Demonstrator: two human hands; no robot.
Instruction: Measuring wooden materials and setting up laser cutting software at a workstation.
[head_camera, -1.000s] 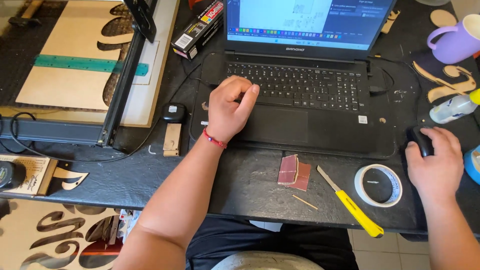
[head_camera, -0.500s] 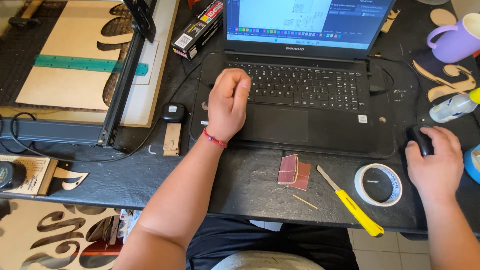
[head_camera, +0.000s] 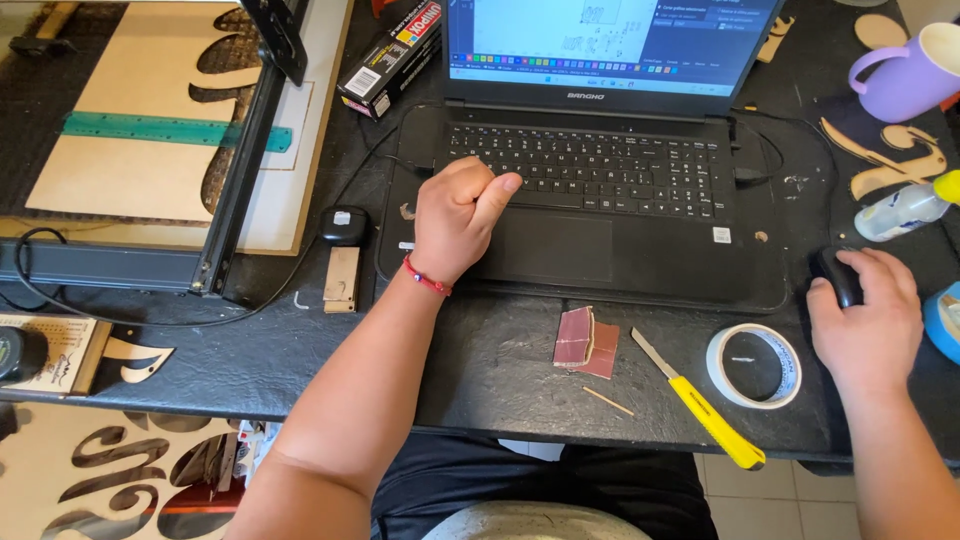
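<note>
The left hand (head_camera: 458, 215) is curled into a loose fist with the thumb stretched along its top, and it is rested on the lower left part of the keyboard of the open black laptop computer (head_camera: 600, 190), just left of the touchpad; nothing is gripped inside it. A thin red cord bracelet (head_camera: 427, 278) is worn at that wrist. The right hand (head_camera: 865, 318) is cupped over a small black computer mouse (head_camera: 838, 274), which is covered by the palm and fingers and held lightly on the dark tabletop (head_camera: 300, 350), just right of the laptop. Between the two hands, in front of the laptop, a folded piece of reddish-brown sandpaper (head_camera: 585, 340), a yellow-handled utility knife (head_camera: 700, 400) and a white roll of adhesive tape (head_camera: 753, 365) are laid on the table, the tape just beside the right hand. A lilac ceramic mug (head_camera: 905, 72) is stood at the far right corner, well apart from both hands.
</note>
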